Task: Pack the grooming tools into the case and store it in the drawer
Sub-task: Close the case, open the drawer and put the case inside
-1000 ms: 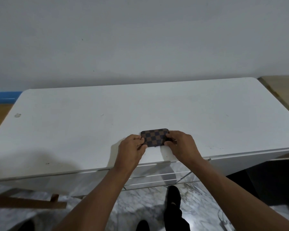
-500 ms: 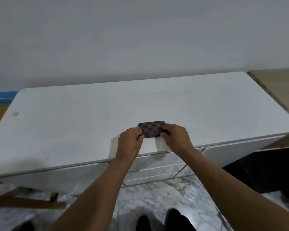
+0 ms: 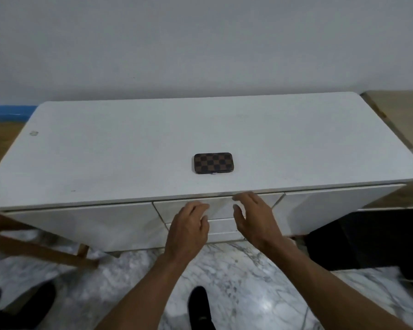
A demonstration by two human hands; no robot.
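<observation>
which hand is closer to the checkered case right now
Right, narrowly. The right hand has fingertips at the front edge of the cabinet top, below-right of the checkered case; the left hand is lower, before the drawer front.

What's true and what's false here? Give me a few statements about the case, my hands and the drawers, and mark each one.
1. The checkered case lies closed on the white cabinet top. True.
2. The left hand grips the case. False: it is in front of the drawer fronts and holds nothing.
3. The right hand is open, its fingers by the upper edge of the top drawer. True.
4. The top drawer is pulled far out. False: its front sits level with the fronts beside it.
5. Loose grooming tools lie beside the case. False: none show on the cabinet top.
</observation>
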